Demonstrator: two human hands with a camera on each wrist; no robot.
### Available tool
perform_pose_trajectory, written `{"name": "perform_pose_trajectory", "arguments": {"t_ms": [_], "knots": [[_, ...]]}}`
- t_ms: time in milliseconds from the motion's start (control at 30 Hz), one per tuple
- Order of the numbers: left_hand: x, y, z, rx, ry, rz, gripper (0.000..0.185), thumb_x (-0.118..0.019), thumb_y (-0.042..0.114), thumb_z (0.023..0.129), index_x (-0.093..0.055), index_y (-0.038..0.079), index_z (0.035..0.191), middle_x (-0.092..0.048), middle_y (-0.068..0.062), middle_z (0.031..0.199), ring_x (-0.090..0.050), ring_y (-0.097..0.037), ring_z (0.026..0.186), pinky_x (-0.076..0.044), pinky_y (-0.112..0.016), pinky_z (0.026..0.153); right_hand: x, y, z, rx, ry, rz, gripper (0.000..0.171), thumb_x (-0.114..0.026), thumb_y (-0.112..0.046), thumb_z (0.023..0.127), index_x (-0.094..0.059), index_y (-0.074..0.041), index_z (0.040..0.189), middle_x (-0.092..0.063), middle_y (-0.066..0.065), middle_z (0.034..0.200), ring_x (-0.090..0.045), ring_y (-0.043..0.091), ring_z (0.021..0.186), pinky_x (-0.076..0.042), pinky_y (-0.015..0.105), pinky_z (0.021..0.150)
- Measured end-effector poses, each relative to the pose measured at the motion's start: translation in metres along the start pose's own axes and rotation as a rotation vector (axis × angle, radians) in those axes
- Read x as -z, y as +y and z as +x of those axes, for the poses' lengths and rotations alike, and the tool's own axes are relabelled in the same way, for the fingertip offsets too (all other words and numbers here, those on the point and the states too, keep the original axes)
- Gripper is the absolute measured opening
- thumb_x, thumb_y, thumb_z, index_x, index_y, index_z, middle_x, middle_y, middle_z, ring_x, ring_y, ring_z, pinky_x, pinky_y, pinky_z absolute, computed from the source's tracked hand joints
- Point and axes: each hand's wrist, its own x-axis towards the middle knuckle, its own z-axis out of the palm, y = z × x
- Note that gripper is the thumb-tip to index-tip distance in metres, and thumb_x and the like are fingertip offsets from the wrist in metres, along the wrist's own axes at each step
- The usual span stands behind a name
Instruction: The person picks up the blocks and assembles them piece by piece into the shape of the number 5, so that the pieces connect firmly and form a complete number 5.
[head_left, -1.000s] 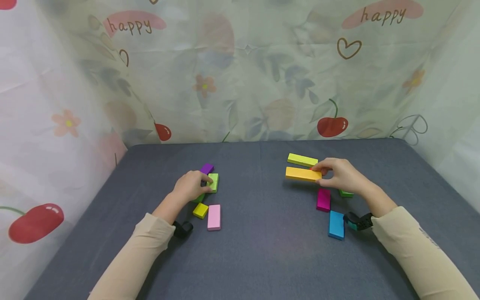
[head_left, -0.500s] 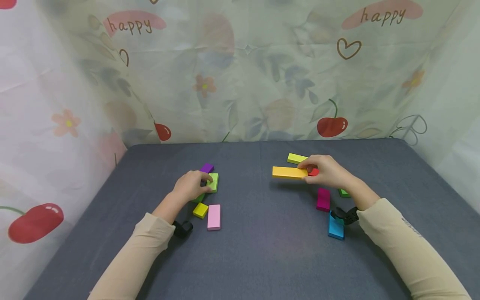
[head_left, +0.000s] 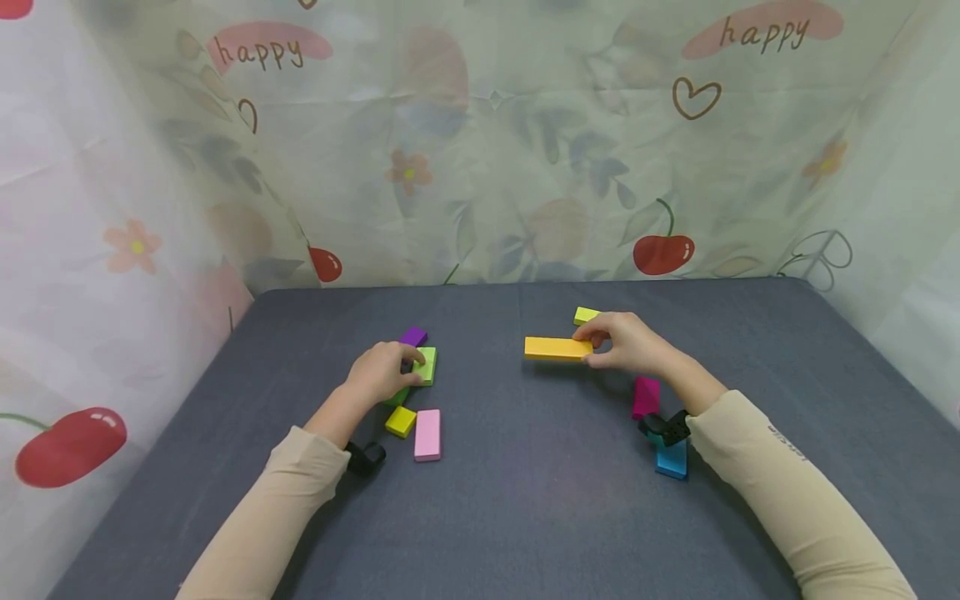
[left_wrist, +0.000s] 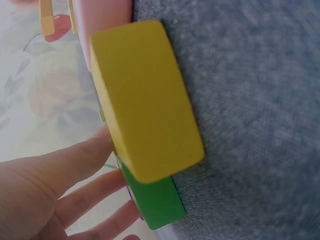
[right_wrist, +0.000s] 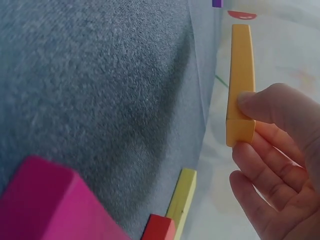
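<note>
In the head view my right hand [head_left: 624,343] pinches one end of an orange block [head_left: 555,348]. The orange block [right_wrist: 241,75] is raised off the table, its shadow beneath. My left hand [head_left: 381,371] has thumb and fingers about a light green block [head_left: 426,367]. That grip is mostly hidden in the left wrist view, behind a yellow block [left_wrist: 150,100]. Close by the left hand lie a purple block [head_left: 414,336], a green block [head_left: 397,397] and a pink block [head_left: 428,435].
Right of centre, a lime-yellow block [head_left: 586,316], a magenta block [head_left: 646,397] and a blue block [head_left: 672,459] lie on the dark cloth-covered table [head_left: 525,517]. A red block [right_wrist: 159,227] shows in the right wrist view. A printed curtain [head_left: 495,167] stands behind the table.
My right hand has carried the orange block leftward toward the middle of the table. The right forearm now covers the green block on the right. My left hand has stayed in place.
</note>
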Motion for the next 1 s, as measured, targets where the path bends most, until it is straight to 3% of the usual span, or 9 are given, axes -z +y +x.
{"name": "perform_pose_trajectory", "arguments": {"t_ms": [533, 1000], "knots": [[0.001, 0.002, -0.001, 0.012, -0.009, -0.014, 0.034, -0.068, 0.024, 0.086, -0.064, 0.015, 0.119, -0.062, -0.011, 0.120, -0.056, -0.027, 0.107, -0.046, -0.047, 0.093, -0.014, -0.001, 0.024, -0.048, -0.075, -0.014, 0.028, -0.067, -0.009, 0.082, -0.066, 0.000, 0.108, -0.067, 0.014, 0.104, -0.058, 0.021, 0.084, -0.051, 0.038, 0.080], [0.001, 0.001, 0.000, 0.030, -0.010, -0.006, 0.035, -0.068, 0.025, 0.085, -0.064, 0.016, 0.119, -0.062, -0.011, 0.121, -0.056, -0.027, 0.108, -0.046, -0.046, 0.093, -0.025, -0.002, 0.040, -0.085, -0.091, -0.054, 0.030, -0.067, -0.009, 0.082, -0.065, 0.002, 0.110, -0.067, 0.017, 0.104, -0.060, 0.023, 0.085, -0.051, 0.037, 0.079]]}}
